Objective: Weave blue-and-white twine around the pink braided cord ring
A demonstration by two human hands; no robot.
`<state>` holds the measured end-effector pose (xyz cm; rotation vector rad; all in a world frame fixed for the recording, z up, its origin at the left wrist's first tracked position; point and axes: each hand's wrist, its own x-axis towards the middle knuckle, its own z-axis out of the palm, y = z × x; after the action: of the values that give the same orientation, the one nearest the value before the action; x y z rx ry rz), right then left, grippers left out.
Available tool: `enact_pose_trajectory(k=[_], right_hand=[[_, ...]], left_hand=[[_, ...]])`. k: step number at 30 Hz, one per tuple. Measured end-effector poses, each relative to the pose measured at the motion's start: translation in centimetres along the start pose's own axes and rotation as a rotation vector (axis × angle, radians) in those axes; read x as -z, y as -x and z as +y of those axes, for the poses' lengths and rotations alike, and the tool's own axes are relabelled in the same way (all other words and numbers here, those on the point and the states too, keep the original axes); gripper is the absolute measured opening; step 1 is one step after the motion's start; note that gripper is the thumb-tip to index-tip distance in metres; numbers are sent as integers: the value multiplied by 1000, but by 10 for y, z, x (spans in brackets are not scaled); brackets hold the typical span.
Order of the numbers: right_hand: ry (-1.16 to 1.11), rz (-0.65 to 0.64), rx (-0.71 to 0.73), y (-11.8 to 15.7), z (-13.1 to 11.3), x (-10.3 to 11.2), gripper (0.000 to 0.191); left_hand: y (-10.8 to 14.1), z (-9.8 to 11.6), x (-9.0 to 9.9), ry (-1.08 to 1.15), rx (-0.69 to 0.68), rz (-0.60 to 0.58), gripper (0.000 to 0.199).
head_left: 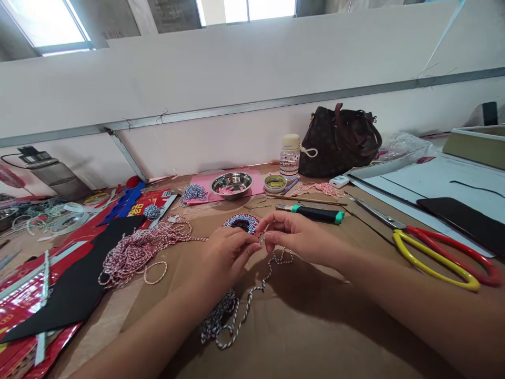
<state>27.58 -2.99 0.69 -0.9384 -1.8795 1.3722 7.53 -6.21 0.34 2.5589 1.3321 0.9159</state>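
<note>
My left hand (231, 250) and my right hand (290, 231) meet over the brown cardboard (315, 316), fingertips nearly touching. Both pinch a black-and-white cord (263, 284), which runs down from the fingers in a loose wavy line. Its bundle (219, 316) lies beside my left forearm, partly hidden by it. Just behind the fingertips sits a coiled ring of dark and white cord with some red (241, 222). A red-and-white cord pile (138, 250) lies to the left, one strand reaching toward my left hand.
Scissors (398, 226) with red and yellow handles and a green-black cutter (317, 213) lie right. Behind are a metal bowl (231, 185), tape roll (275, 183), bottle (290, 158) and dark handbag (339, 142). A phone (465, 218) is far right; black sheet (79, 284) left.
</note>
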Motion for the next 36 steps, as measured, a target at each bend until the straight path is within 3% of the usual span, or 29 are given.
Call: enact_pose_trajectory(k=[5, 7, 12, 16, 20, 25, 29, 36], right_hand=[[97, -120, -106, 3, -1, 1, 21], [202, -118, -79, 3, -2, 2, 22], [260, 65, 28, -3, -3, 22, 23], [88, 234, 32, -7, -3, 45, 27], [54, 406, 96, -9, -1, 65, 26], [7, 541, 177, -14, 7, 87, 30], [0, 529, 194, -16, 10, 91, 31], [39, 402, 109, -12, 4, 64, 32]], left_hand=[[2, 0, -1, -48, 13, 38, 20], [2, -3, 1, -71, 2, 29, 21], [-5, -16, 16, -189, 31, 32, 25], [-25, -20, 20, -320, 26, -96, 26], [-48, -16, -3, -400, -65, -213, 39], [-71, -15, -40, -391, -95, -262, 26], [-79, -12, -47, -308, -74, -232, 21], [-66, 10, -20, 20, 108, -80, 27]])
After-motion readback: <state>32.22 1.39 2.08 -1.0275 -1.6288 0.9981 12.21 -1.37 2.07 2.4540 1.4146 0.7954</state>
